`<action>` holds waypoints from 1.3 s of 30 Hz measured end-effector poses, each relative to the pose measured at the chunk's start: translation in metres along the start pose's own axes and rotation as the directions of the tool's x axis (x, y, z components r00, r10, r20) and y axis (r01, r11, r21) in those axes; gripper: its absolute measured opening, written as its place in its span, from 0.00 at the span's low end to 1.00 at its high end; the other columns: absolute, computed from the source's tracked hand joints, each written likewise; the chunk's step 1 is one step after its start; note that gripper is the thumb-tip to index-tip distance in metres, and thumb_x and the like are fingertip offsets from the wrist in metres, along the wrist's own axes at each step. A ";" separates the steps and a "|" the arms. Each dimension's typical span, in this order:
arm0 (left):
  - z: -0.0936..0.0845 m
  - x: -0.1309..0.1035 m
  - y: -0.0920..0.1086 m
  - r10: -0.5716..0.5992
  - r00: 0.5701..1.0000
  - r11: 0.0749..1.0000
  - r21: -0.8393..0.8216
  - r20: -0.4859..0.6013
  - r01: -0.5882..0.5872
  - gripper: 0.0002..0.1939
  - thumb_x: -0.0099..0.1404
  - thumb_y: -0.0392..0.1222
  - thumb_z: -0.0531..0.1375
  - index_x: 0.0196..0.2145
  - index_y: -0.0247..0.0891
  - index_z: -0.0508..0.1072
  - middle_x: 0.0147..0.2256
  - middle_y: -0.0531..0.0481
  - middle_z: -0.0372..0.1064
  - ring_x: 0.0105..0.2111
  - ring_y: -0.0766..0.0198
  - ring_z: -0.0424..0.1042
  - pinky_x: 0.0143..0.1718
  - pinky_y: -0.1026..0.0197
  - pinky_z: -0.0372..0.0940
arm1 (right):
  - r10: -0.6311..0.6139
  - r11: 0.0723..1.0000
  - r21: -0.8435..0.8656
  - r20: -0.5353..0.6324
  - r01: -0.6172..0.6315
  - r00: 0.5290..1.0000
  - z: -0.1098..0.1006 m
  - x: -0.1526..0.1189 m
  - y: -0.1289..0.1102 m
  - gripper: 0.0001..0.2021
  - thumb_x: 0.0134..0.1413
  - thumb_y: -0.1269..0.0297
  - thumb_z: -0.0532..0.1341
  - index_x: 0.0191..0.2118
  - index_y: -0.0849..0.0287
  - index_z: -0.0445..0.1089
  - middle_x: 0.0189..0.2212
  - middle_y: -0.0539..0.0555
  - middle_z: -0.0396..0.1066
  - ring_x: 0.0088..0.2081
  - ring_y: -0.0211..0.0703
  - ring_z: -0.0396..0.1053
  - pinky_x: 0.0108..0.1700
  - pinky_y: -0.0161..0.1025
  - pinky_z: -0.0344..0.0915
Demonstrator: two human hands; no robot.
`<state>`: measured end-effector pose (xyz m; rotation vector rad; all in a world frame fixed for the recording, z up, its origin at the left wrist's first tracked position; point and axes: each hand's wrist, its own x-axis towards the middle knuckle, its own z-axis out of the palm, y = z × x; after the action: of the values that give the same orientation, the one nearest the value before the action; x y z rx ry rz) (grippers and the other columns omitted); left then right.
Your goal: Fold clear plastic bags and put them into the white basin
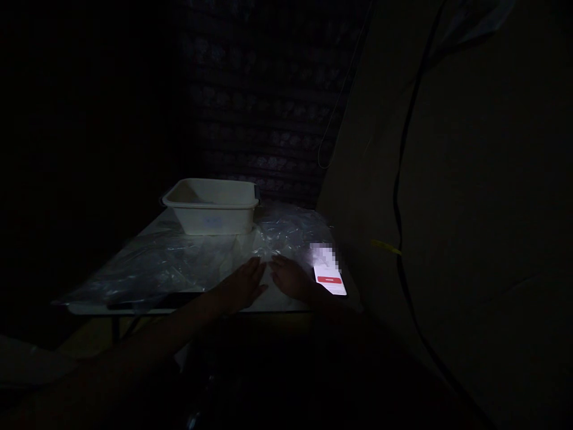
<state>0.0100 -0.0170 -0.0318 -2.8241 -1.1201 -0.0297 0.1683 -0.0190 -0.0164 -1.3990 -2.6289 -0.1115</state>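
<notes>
My left hand (244, 285) lies on the table with its fingers stretched out and thumb apart, touching the surface near clear plastic sheeting (179, 257). Close beside it, my right hand (289, 278) also rests flat with fingers extended, at the near edge of the crumpled plastic. Neither hand appears to hold anything. A lit phone (329, 279) lies just right of my right hand, with a red bar on its screen. Behind my hands stands a white plastic tub (215, 218) with dark handles at its ends.
The room is very dark. A white table (85, 309) carries the sheeting, and a dark strip (156, 300) lies along its front edge. To the right a brownish wall or panel (470, 209) rises, with a black cable (396, 191) and a yellow tie (385, 246).
</notes>
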 end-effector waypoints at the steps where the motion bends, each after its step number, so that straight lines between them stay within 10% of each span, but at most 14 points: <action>1: 0.002 -0.001 0.001 -0.016 1.000 1.000 0.002 0.012 0.016 0.29 0.60 0.49 0.39 0.52 0.22 0.47 0.52 0.29 0.42 0.52 0.51 0.41 0.48 0.54 0.46 | 0.037 0.999 -0.031 0.008 -0.037 0.999 -0.001 -0.001 -0.002 0.15 0.47 0.68 0.47 0.40 0.64 0.62 0.42 0.59 0.62 0.44 0.42 0.57 0.45 0.39 0.53; 6: -0.004 -0.006 0.013 -0.098 0.995 0.995 0.012 0.019 0.098 0.29 0.59 0.51 0.38 0.51 0.25 0.48 0.52 0.31 0.43 0.52 0.50 0.42 0.48 0.52 0.47 | 0.191 0.978 -0.094 0.032 -0.187 0.981 -0.009 -0.006 -0.007 0.12 0.47 0.66 0.47 0.34 0.60 0.65 0.35 0.56 0.66 0.39 0.44 0.62 0.46 0.48 0.47; 24: -0.012 0.010 -0.002 0.054 0.998 0.998 0.034 -0.039 -0.053 0.20 0.59 0.42 0.42 0.44 0.26 0.59 0.45 0.36 0.59 0.46 0.57 0.56 0.46 0.57 0.50 | 0.155 0.987 -0.051 0.071 -0.151 0.985 -0.013 0.011 0.005 0.13 0.42 0.74 0.47 0.32 0.63 0.66 0.34 0.57 0.68 0.37 0.40 0.63 0.40 0.37 0.54; 39: -0.015 0.022 -0.018 -0.097 0.995 0.995 -0.020 0.016 0.097 0.33 0.57 0.56 0.35 0.52 0.30 0.47 0.52 0.37 0.45 0.52 0.52 0.43 0.47 0.45 0.40 | 0.088 0.996 -0.033 0.066 -0.086 0.994 0.001 0.006 0.017 0.18 0.44 0.74 0.45 0.43 0.61 0.61 0.46 0.56 0.60 0.47 0.40 0.56 0.46 0.40 0.52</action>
<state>0.0146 0.0095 -0.0136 -2.7902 -1.2662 -0.0278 0.1794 -0.0045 -0.0169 -1.5514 -2.6247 -0.0954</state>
